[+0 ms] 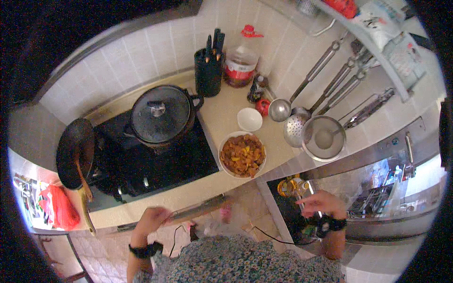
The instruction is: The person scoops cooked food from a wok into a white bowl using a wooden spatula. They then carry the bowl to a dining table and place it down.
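My left hand (155,216) is raised at the counter's front edge, below the black glass cooktop; its fingers look curled, and blur hides whether they hold anything. My right hand (316,204) hovers at the right over a dark open drawer or shelf (288,215), close to a bottle of yellow oil (292,186); contact cannot be told. Ahead, a white bowl of browned, chopped food (242,154) sits on the counter beside the cooktop (173,162). A small white bowl (250,119) stands just behind it. A black pot with a glass lid (161,115) rests on the cooktop.
A dark wok (76,154) with a wooden spatula (82,173) lies at the left, near a red bag (62,207). Behind stand a knife block (208,76) and a large red-capped bottle (241,65). Ladles, a skimmer (296,131) and a strainer (324,138) hang at the right wall.
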A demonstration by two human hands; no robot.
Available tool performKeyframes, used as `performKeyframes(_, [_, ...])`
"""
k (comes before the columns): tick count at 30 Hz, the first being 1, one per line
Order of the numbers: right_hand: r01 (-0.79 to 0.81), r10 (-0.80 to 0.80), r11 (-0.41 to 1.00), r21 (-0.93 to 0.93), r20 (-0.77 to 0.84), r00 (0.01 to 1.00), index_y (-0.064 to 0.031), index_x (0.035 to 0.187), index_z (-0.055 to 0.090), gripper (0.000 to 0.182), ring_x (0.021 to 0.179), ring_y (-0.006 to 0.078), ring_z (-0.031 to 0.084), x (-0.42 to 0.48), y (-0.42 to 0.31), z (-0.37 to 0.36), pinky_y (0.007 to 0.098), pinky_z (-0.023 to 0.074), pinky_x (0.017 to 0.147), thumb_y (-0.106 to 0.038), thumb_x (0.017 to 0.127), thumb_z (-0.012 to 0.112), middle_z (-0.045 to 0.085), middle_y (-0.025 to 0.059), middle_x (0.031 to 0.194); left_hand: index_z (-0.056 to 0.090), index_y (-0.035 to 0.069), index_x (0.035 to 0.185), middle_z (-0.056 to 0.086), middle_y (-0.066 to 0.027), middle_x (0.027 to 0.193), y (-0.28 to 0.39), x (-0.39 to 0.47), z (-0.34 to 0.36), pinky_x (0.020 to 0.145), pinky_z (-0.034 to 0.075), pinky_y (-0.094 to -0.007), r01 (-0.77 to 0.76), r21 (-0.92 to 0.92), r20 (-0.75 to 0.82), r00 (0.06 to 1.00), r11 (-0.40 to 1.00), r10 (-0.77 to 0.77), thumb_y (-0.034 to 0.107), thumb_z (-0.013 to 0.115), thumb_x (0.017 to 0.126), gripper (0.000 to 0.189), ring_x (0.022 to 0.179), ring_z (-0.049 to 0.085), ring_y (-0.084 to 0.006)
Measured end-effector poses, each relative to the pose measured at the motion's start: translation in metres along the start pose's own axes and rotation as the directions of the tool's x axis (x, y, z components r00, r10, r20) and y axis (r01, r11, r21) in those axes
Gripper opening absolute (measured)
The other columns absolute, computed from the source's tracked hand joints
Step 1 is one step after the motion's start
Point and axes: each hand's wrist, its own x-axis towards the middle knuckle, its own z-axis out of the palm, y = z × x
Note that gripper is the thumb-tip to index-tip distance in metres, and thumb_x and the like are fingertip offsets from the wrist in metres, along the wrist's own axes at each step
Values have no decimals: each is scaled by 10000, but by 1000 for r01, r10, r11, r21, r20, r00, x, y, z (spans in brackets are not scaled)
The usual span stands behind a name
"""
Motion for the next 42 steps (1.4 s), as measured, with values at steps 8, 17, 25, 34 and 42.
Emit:
performKeyframes(8, [533, -569, 727, -434, -815, 112, 35, 1000, 549, 345, 616, 165, 584, -89, -191, 27, 248, 460, 523, -238, 792, 575, 602, 113, 746, 607, 46, 906, 595, -49, 674, -51, -129, -70, 502, 400, -232, 46, 163, -102, 994, 986, -29, 201, 533, 832, 188, 565, 509, -87])
performKeyframes(17, [86, -602, 796, -599, -798, 14, 17, 1044, 541, 281, 623, 122, 567, 10, -323, -181, 234, 473, 515, -116, 797, 547, 596, 66, 748, 595, 5, 874, 517, 4, 628, -59, -173, -51, 458, 316, -208, -170, -251, -367, 928, 953, 69, 199, 494, 874, 219, 514, 391, -56])
performKeyframes(25, [-98, -531, 844, -527, -800, -278, 71, 837, 595, 380, 641, 321, 606, 91, -381, -275, 397, 473, 613, -297, 744, 612, 607, 207, 709, 606, 1, 883, 530, 2, 637, -55, -180, 6, 469, 320, -203, -149, -421, -563, 816, 895, -130, 188, 501, 865, 216, 530, 402, -55])
performKeyframes(34, [-406, -690, 724, -558, -574, -442, 11, 782, 615, 300, 736, 369, 583, 107, -395, -299, 444, 462, 671, -284, 757, 569, 598, 211, 747, 606, 5, 899, 535, 3, 654, -47, -171, 34, 490, 335, -202, -150, -506, -571, 796, 850, -200, 205, 521, 855, 221, 545, 414, -59])
performKeyframes(42, [-375, -710, 609, -699, -269, -650, -24, 807, 587, 274, 685, 358, 559, 31, -410, -236, 418, 435, 593, -291, 809, 526, 588, 177, 753, 601, -6, 940, 587, -26, 740, -31, -161, 12, 524, 367, -211, -156, -448, -592, 790, 881, -161, 202, 521, 854, 238, 611, 471, -71])
